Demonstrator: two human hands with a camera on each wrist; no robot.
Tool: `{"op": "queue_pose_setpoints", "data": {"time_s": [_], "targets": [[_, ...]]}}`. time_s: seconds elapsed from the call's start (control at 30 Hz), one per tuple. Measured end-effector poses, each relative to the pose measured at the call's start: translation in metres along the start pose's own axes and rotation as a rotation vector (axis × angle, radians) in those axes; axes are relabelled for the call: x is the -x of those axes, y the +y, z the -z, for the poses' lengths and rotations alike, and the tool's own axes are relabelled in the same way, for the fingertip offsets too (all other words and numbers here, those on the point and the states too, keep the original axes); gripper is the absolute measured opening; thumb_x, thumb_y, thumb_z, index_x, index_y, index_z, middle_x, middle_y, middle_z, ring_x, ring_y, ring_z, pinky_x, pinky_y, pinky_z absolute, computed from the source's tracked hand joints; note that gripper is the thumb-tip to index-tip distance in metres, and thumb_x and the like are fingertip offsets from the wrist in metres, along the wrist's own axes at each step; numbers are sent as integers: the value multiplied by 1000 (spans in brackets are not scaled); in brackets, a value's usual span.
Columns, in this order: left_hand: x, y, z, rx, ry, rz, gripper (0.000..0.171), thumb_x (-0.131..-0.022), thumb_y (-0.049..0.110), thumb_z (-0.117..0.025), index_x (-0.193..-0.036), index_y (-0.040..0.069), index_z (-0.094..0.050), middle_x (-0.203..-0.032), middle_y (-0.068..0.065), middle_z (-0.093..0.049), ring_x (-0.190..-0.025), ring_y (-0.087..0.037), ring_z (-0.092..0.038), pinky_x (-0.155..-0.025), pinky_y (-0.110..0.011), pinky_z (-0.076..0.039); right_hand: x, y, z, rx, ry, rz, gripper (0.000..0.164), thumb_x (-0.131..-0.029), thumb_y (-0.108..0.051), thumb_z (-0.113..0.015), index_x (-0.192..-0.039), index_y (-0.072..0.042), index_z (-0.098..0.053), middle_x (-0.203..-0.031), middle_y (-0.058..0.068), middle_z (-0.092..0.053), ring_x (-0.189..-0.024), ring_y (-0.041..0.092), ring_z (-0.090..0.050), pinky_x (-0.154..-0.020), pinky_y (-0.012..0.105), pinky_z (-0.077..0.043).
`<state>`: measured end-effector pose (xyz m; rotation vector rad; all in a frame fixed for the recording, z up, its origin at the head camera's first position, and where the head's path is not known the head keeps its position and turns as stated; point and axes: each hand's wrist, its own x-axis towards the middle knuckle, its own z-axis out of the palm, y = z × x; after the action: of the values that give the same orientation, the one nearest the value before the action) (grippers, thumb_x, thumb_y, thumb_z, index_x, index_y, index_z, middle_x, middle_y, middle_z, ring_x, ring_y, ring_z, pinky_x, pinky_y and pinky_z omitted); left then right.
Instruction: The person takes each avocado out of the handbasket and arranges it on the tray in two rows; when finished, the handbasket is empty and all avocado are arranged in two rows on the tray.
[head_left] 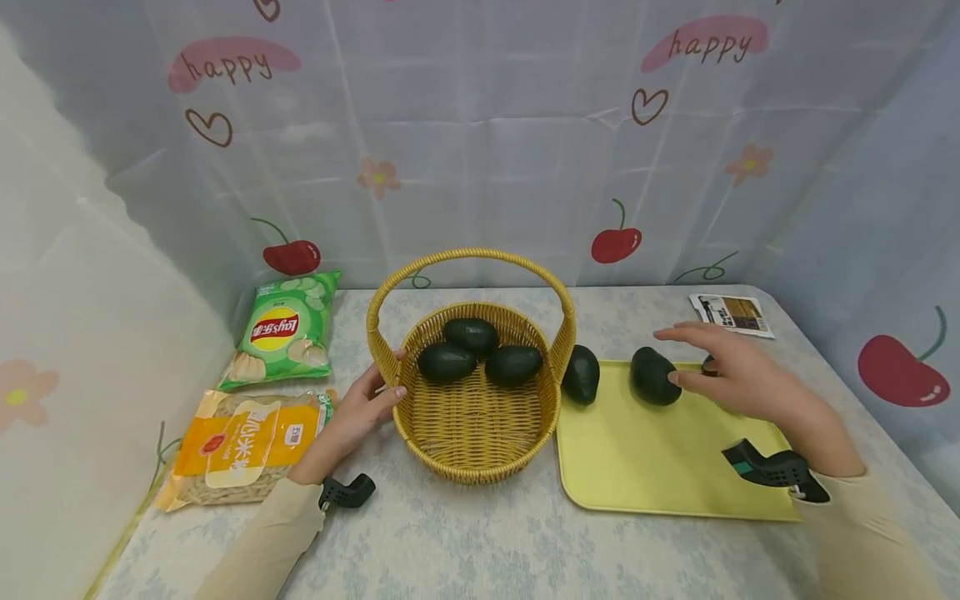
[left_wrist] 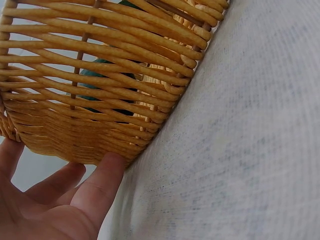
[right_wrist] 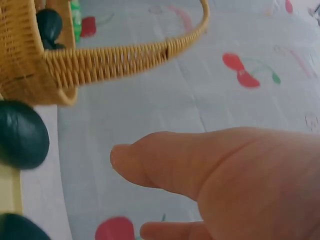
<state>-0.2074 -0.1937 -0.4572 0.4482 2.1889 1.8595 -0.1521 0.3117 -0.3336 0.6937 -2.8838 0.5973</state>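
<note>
One avocado [head_left: 654, 377] lay toward the left part of the far edge of the yellow tray [head_left: 660, 475]; a second avocado [head_left: 581, 375] was at its far left corner, just beside the basket [head_left: 476, 421]. The right hand [head_left: 738, 375] hung over the far edge, thumb and fingers spread, holding nothing; whether the thumb touched the first avocado I could not tell. A sliver of a third avocado [head_left: 708, 364] showed behind this hand. For a sure pick-up, it seemed better to bring the fingers low around the widest part — a smooth fruit could have rolled from a pinch at its top.

The basket held three more avocados [head_left: 471, 336], gathered toward its far rim, so the near half offered room. The left hand [head_left: 363, 412] gripped its left side by the handle's foot — a useful hold against sliding. Along the table's left edge lay a green chip bag [head_left: 285, 329] and, nearer, an orange bag [head_left: 247, 450] with pale strips inside; at the far right corner, a small packet [head_left: 731, 315].
</note>
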Motion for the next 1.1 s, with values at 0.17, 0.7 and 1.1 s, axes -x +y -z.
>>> {"op": "queue_pose_setpoints", "data": {"time_s": [0.17,0.7,1.1], "targets": [[-1,-1,1,0,0,-5,63,-105,17,-55,-161,14,-28,-161,-27,-33,-140,-45,-43,-91,-24,-55,-12,-27,-1,-29,-81,51,50,-92,-13,-75,-139,-12,-60,-144,23,-55,-123,40,-58,-87,53,-55],[0,2,1,-24,1,7,63,-105,18,-55,-162,15,-28,-160,-26,-34,-138,-43,-46,-92,-25,-54,-52,-100,-20,-56,-343,264,42,-96,-13,-68,-138,-17,-63,-137,4,-63,-124,26,-61,-95,43,-55],[-1,2,0,-48,18,25,62,-105,20,-56,-161,18,-29,-161,-23,-35,-139,-42,-45,-92,-26,-55,-100,-130,-70,93,-378,369,38,-96,-10,-66,-134,-14,-66,-138,16,-60,-118,29,-62,-88,38,-56]]}}
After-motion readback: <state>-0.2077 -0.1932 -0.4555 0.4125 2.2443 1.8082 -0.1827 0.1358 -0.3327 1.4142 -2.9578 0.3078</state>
